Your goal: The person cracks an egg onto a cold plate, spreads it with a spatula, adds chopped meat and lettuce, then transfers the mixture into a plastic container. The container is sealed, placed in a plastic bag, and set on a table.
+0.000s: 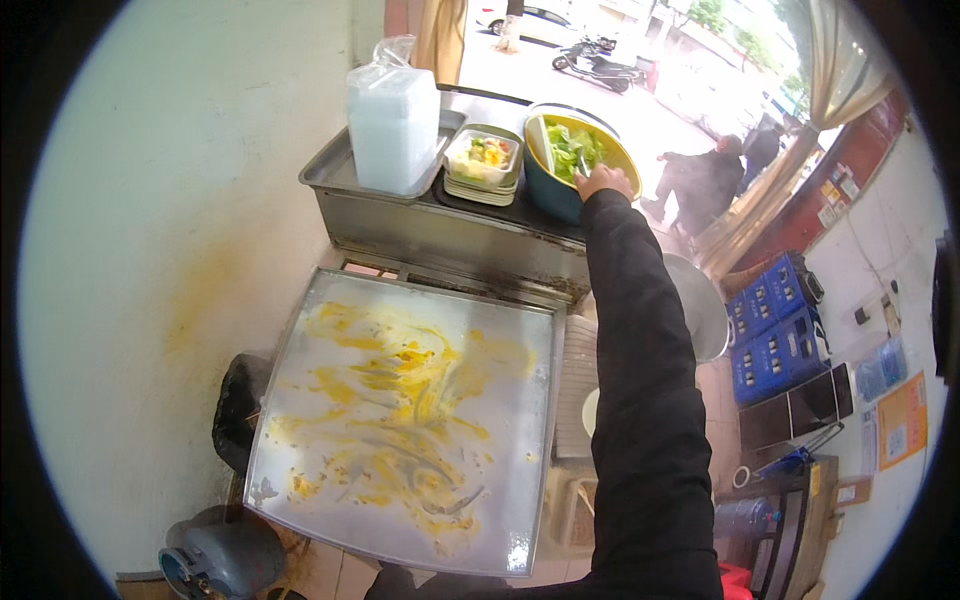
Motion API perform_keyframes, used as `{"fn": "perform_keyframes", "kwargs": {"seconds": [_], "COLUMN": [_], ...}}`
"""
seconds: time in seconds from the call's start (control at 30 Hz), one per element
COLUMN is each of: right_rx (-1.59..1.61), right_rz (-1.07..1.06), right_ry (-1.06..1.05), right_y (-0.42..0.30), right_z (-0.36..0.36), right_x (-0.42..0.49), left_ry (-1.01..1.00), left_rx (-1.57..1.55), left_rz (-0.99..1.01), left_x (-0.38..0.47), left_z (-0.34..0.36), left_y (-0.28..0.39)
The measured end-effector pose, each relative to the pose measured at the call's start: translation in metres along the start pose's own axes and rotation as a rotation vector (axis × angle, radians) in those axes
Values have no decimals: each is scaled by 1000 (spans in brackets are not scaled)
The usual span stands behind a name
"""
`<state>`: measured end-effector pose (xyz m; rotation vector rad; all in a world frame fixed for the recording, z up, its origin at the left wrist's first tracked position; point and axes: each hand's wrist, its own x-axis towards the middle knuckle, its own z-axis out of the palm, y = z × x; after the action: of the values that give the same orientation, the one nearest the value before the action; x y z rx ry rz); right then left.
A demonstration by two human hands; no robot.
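My right hand (602, 181) reaches over the near rim of a round teal bucket with a yellow inside (626, 159). Its fingers are near a light-coloured utensil among green lettuce leaves (574, 146); whether they grip it I cannot tell. A white board or container stands inside the bucket's left side. My left hand is out of view. Before me lies a square metal tabletop (517, 480) smeared with yellow, egg-like residue (416, 375). Left of the bucket, a clear plastic tub of mixed food (484, 159) sits on stacked square trays (480, 192).
A metal tray (330, 171) on the back ledge holds bagged translucent containers (394, 127). A gas cylinder (232, 551) and a black bag (241, 412) are at lower left. Blue crates (776, 356) and a large round pot (697, 307) stand right. People (709, 184) are outside the opening.
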<state>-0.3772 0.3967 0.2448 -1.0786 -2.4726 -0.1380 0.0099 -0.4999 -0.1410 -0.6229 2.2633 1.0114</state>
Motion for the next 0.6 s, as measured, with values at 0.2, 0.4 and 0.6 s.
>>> {"fn": "perform_keyframes", "kwargs": {"seconds": [0.2,0.4,0.6], "right_rx": [154,163,-124], "right_rz": [99,-305,-249], "right_ry": [120,138,44], "right_y": [23,35,-1], "right_z": [-9,-41,1], "right_x": [20,21,14], "left_ry": [-24,-107,-79], "left_rx": [-488,-635,-660], "left_rz": [-319,-501,-200], "left_x": [-25,6,6], "left_z": [15,25,28], "left_y": [-18,-13,-10]}}
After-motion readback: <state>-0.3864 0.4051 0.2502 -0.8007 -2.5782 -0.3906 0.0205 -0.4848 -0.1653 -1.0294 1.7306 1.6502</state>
